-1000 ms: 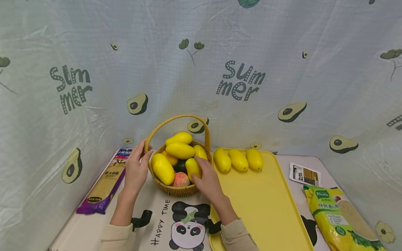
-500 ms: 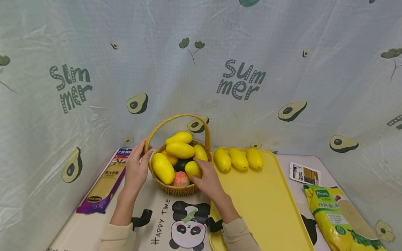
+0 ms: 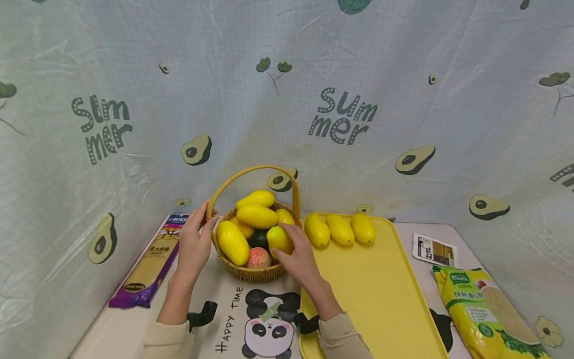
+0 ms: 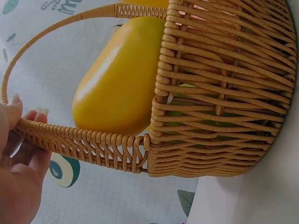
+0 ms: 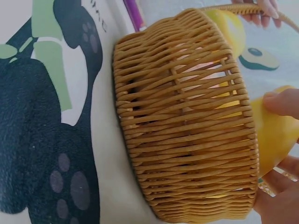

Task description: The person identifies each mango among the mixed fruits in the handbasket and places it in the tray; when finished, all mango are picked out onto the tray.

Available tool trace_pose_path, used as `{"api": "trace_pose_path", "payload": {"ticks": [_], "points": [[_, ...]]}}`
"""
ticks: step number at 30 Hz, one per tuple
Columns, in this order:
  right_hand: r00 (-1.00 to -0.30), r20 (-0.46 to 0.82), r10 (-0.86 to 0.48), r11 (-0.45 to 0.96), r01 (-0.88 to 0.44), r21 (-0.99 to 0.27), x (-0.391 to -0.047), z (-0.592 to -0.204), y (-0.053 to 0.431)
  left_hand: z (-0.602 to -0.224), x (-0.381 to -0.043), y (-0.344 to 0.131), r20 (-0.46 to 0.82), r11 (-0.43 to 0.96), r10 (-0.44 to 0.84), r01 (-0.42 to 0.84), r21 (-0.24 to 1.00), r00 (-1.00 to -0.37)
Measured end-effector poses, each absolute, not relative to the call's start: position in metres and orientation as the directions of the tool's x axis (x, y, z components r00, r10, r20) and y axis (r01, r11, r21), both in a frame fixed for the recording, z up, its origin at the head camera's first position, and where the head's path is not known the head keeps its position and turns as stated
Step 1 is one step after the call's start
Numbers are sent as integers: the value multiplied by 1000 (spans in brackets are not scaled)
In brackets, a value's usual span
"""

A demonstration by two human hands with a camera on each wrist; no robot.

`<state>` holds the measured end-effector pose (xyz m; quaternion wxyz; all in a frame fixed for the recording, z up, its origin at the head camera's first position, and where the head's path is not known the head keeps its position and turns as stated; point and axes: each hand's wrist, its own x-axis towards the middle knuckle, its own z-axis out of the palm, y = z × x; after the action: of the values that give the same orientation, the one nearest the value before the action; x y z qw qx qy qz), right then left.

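My left hand (image 3: 197, 237) grips the left side of the wicker basket's handle (image 4: 79, 142), thumb and fingers on either side of it. The wicker basket (image 3: 255, 275) is heaped with several yellow mangoes, a pinkish peach (image 3: 258, 258) and a dark green fruit (image 3: 260, 240), mostly hidden. At the basket's front right, my right hand (image 3: 299, 255) holds a mango (image 3: 279, 240) between thumb and fingers. In the right wrist view, this mango (image 5: 275, 133) shows just beyond the rim, thumb on one side and fingers on the other.
Three mangoes (image 3: 341, 229) lie in a row at the back of a yellow tray (image 3: 372, 299), right of the basket. A purple noodle pack (image 3: 150, 262) lies on the left. On the right are a small packet (image 3: 435, 249) and a yellow Knorr bag (image 3: 489, 309).
The mango in my right hand has turned and shifted slightly right and up within the basket's mouth. My left hand stays on the handle.
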<state>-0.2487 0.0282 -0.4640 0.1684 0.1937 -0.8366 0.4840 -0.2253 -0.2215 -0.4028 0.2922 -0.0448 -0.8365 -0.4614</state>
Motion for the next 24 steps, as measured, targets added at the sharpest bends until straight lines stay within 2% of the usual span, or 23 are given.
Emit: {"api": "trace_pose_path", "payload": {"ticks": [11, 18, 24], "points": [[-816, 559, -147, 379, -568, -730, -248, -453, 34, -404, -229, -222, 581, 553, -183, 405, 728, -793], [-831, 545, -111, 342, -546, -764, -247, -445, 42, -404, -229, -221, 564, 552, -191, 387, 738, -803], [-812, 578, -76, 344, -566, -749, -247, -439, 51, -404, -229, -221, 561, 552, -188, 386, 740, -806]]}}
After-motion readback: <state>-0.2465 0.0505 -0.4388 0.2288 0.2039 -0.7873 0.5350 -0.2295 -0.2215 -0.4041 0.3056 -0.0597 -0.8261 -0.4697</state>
